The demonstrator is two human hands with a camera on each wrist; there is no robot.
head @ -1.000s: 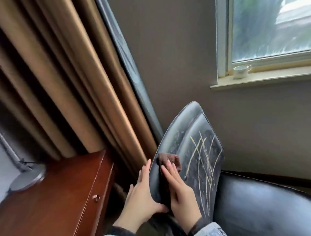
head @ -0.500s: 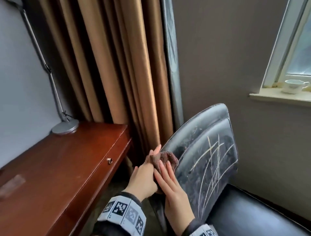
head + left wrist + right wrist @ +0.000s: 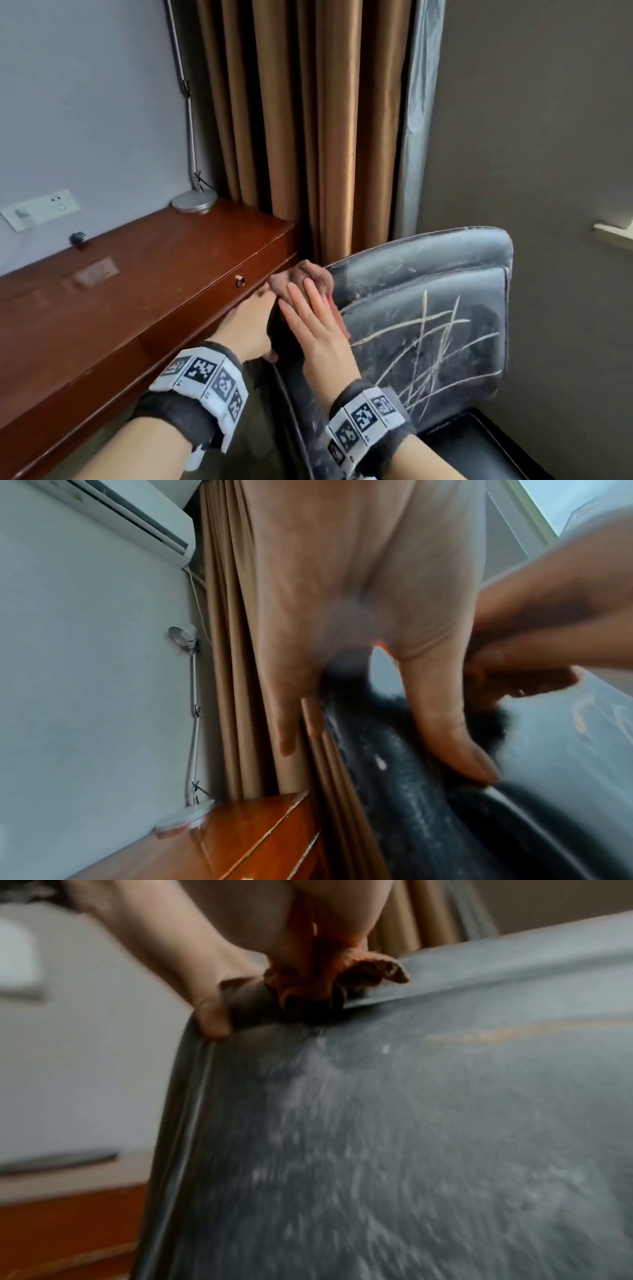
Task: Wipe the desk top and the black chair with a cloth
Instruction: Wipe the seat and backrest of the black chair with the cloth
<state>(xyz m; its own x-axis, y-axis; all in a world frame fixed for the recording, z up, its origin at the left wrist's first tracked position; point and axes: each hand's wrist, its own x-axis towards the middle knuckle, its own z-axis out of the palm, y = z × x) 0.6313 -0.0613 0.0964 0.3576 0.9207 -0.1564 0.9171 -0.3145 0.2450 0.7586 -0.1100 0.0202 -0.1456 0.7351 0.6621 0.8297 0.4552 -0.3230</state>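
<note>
The black chair stands right of the reddish wooden desk, its dusty backrest crossed by pale scratches. A bunched brown cloth lies on the backrest's upper left corner. My right hand lies over it, fingers stretched out; in the left wrist view its thumb pinches the cloth against them. My left hand grips the backrest's left edge, thumb on the front and fingers behind. In the right wrist view the cloth sits at the panel seam, next to my left thumb.
A lamp base and its thin pole stand at the desk's far end beside brown curtains. A drawer knob faces the chair. A small black item lies near the wall socket. The chair seat is lower right.
The view has swung left, showing more of the desk. My right hand and the cloth have slid up toward the backrest's top left corner. My left hand keeps its hold on the edge.
</note>
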